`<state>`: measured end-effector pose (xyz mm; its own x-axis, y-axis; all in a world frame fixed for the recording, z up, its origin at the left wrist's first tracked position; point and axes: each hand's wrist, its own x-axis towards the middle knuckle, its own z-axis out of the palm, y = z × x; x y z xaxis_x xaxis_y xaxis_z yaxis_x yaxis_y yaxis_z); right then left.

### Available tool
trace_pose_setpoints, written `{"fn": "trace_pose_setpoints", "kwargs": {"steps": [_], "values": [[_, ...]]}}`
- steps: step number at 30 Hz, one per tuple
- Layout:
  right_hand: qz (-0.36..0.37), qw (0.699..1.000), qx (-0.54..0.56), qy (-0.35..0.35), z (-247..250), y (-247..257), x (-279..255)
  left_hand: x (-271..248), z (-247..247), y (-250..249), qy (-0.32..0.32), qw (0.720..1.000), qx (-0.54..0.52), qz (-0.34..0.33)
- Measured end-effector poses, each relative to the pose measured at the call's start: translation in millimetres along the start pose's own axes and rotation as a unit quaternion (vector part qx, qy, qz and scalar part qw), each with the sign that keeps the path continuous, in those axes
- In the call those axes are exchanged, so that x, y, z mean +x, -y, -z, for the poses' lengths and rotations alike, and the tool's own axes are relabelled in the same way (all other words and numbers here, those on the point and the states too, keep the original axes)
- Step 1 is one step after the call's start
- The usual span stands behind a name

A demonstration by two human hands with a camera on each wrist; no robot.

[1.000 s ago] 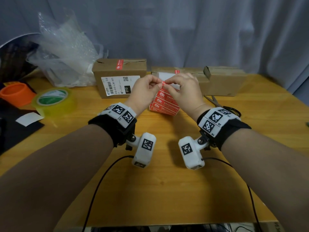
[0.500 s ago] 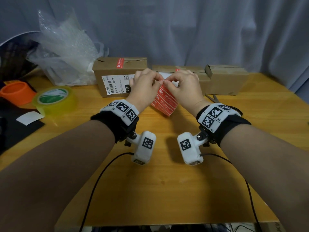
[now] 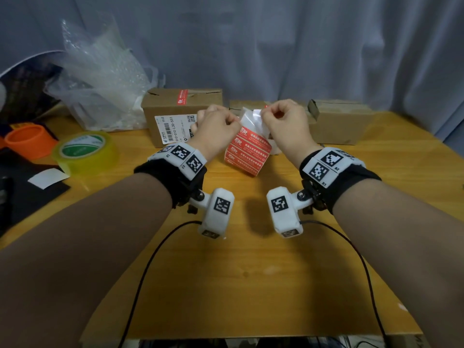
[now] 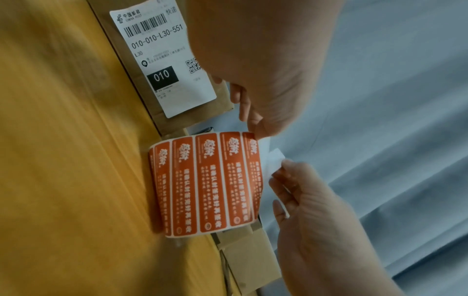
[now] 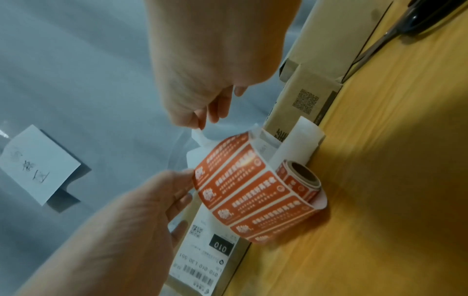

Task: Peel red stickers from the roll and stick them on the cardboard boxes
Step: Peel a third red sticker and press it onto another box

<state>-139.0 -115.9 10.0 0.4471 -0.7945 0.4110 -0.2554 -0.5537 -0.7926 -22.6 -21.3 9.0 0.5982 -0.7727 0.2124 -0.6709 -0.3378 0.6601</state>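
A strip of red stickers (image 3: 247, 151) hangs from my hands down to the small roll (image 5: 301, 178) lying on the wooden table (image 3: 226, 285). My left hand (image 3: 236, 121) pinches the strip's top edge (image 4: 255, 132). My right hand (image 3: 263, 114) pinches a sticker (image 4: 276, 158) partly lifted off the backing, its white underside showing. Three cardboard boxes stand behind: the left box (image 3: 180, 114) has a shipping label and a red sticker (image 3: 182, 96) on top, the middle box (image 3: 241, 105) is mostly hidden by my hands, and the right box (image 3: 339, 124) shows no sticker.
Bubble wrap in a plastic bag (image 3: 100, 84), a yellow tape roll (image 3: 85, 151) and an orange ring (image 3: 30, 141) sit at the left. Scissors (image 5: 405, 26) lie by the right box. Two cables (image 3: 150, 259) run across the near table.
Both hands have risen and drawn apart. The right hand has pulled the sticker's end away from the backing, while the left hand has lifted the strip.
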Motion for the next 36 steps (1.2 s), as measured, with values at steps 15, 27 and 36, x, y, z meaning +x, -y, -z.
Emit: {"fn": "trace_pose_setpoints", "kwargs": {"steps": [15,27,36], "values": [[-0.101,0.973,0.174,-0.111,39,-21,7,-7,5,29,0.077,0.977,-0.108,0.167],[0.207,0.976,-0.057,-0.023,48,5,2,-2,19,-30,0.137,0.935,-0.317,0.076],[0.305,0.947,-0.105,0.012,50,7,-2,-1,13,-45,0.186,0.882,-0.402,0.16]]}}
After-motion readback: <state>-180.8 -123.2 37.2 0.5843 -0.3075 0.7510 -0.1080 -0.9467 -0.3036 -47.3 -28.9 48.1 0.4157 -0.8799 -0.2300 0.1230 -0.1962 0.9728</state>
